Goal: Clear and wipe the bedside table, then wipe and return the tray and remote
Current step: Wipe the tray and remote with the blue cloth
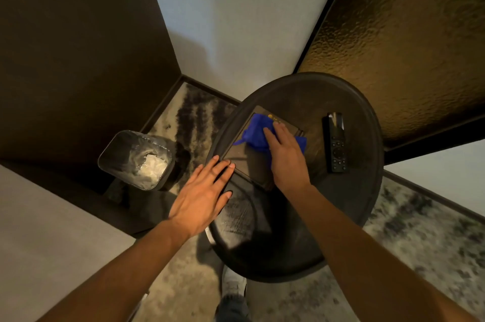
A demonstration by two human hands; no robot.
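A round dark bedside table [349, 190] fills the middle of the view. On its left part lies a dark rectangular tray [237, 157]. My right hand [286, 155] presses a blue cloth [256, 131] flat onto the tray, fingers spread over the cloth. My left hand [207, 190] lies flat with fingers together, its fingertips touching the tray's near left corner at the table's edge. A black remote [336, 142] lies on the table to the right of the tray, apart from both hands.
A small bin [136, 159] lined with clear plastic and holding white tissue stands on the floor left of the table. White walls meet behind the table. A patterned carpet covers the floor, and my shoe [233, 285] shows below the table.
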